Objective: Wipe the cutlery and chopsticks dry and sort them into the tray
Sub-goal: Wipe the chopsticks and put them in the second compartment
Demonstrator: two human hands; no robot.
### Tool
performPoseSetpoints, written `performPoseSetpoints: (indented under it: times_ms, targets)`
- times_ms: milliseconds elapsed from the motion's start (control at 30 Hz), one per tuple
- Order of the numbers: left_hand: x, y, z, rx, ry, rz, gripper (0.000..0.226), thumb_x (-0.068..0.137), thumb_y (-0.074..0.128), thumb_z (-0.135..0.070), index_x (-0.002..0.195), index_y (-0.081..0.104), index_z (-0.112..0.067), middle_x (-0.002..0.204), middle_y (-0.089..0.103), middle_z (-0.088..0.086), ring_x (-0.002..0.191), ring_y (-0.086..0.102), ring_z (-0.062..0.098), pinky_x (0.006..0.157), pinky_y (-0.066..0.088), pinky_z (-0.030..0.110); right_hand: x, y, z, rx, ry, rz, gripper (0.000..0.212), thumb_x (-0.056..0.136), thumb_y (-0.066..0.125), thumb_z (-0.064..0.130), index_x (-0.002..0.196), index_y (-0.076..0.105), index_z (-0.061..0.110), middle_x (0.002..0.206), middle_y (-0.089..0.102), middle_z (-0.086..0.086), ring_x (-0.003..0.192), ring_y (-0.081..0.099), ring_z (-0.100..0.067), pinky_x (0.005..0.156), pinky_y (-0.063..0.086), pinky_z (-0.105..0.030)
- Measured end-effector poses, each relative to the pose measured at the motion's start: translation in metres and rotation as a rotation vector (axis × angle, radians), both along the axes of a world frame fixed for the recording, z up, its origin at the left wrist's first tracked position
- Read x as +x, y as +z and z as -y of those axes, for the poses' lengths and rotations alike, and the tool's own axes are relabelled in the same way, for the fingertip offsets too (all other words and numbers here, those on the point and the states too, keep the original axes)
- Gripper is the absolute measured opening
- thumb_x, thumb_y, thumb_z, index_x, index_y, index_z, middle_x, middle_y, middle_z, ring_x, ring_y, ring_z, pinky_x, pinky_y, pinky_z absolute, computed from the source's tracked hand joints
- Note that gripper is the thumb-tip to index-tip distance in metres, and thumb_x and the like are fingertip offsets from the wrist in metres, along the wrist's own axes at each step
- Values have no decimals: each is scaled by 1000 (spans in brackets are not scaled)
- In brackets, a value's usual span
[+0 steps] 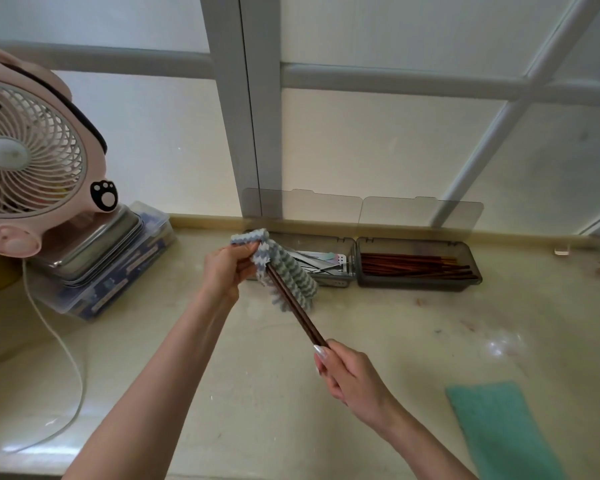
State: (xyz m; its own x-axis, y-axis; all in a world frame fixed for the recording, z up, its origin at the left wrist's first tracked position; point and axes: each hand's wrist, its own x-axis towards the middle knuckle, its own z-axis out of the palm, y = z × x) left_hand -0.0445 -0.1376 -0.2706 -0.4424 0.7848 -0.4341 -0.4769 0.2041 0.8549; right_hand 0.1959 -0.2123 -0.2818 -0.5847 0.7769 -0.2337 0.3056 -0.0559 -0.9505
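Left hand (pixel 227 268) grips a striped cloth (pixel 284 271) around dark chopsticks (pixel 300 315); right hand (pixel 347 374) pinches their near end, in front of the tray (pixel 418 284) on the bench (pixel 378 323).

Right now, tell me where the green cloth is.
In the head view the green cloth lies flat on the counter at lower right, just right of the right hand.

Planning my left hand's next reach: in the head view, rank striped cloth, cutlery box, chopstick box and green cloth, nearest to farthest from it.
1. striped cloth, gripped in the left hand.
2. cutlery box, just right of it, by the wall.
3. chopstick box, further right along the wall.
4. green cloth, front right of the counter.
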Motion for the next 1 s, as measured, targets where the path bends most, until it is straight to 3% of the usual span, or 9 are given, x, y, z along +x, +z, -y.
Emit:
performPoseSetpoints:
  times_ms: [167, 333, 400, 533, 633, 767, 867, 1000]
  targets:
    - [-10, -7, 2, -35, 114, -40, 14, 88, 57, -7, 102, 59, -6, 80, 60, 4, 68, 55, 13, 60, 50, 22, 14, 0, 5, -85, -98, -54, 31, 100, 41, 21, 73, 46, 7, 50, 34, 5, 40, 26, -7, 40, 24, -17]
    - [14, 7, 17, -56, -170, -230, 30, 86, 55, 1, 114, 48, -8, 96, 60, 9, 85, 58, 23, 80, 49, 39, 5, 7, 3, -122, -125, -148, 30, 99, 41, 22, 75, 47, 7, 55, 36, -2, 40, 26, -9, 38, 23, -17]
    - [27, 11, 22, -69, -264, -243, 33, 85, 53, 3, 115, 46, -9, 95, 60, 11, 84, 59, 24, 79, 49, 41, -7, 11, 1, -129, -127, -199, 29, 100, 40, 22, 75, 46, 7, 53, 36, -1, 40, 26, -9, 38, 22, -18]
    - [40, 16, 30, -42, -368, -223, 26, 85, 52, 4, 110, 51, -3, 93, 62, 16, 74, 61, 23, 66, 52, 30, -27, 10, -5, -130, -133, -239, 29, 101, 37, 19, 76, 46, 7, 44, 36, 9, 37, 26, -7, 39, 22, -20]
    - [41, 19, 35, 18, -414, -228, 16, 86, 55, -2, 101, 55, -7, 88, 62, 10, 73, 58, 20, 65, 47, 28, -32, 5, -9, -122, -185, -229, 30, 101, 37, 21, 76, 46, 7, 42, 36, 8, 36, 26, -7, 39, 23, -20]
    - [39, 19, 44, 150, -491, -105, 21, 91, 40, 0, 96, 60, -6, 90, 66, 10, 78, 63, 19, 65, 55, 28, -32, 5, -13, -112, -218, -243, 31, 102, 36, 21, 76, 47, 7, 41, 34, 4, 36, 25, -9, 40, 24, -21]
    - [41, 11, 47, 171, -450, -11, 15, 91, 47, -1, 102, 56, -4, 91, 66, 9, 77, 64, 17, 64, 57, 26, -34, 6, -15, -80, -223, -238, 31, 102, 36, 18, 76, 46, 6, 43, 34, 3, 37, 25, -9, 39, 22, -23]
    - [48, 6, 48, 144, -402, 82, 30, 87, 53, -20, 112, 58, -5, 100, 67, 10, 83, 64, 18, 72, 53, 25, -40, 5, -13, -40, -223, -209, 30, 102, 38, 17, 75, 46, 6, 48, 35, 3, 38, 27, -9, 38, 23, -21]
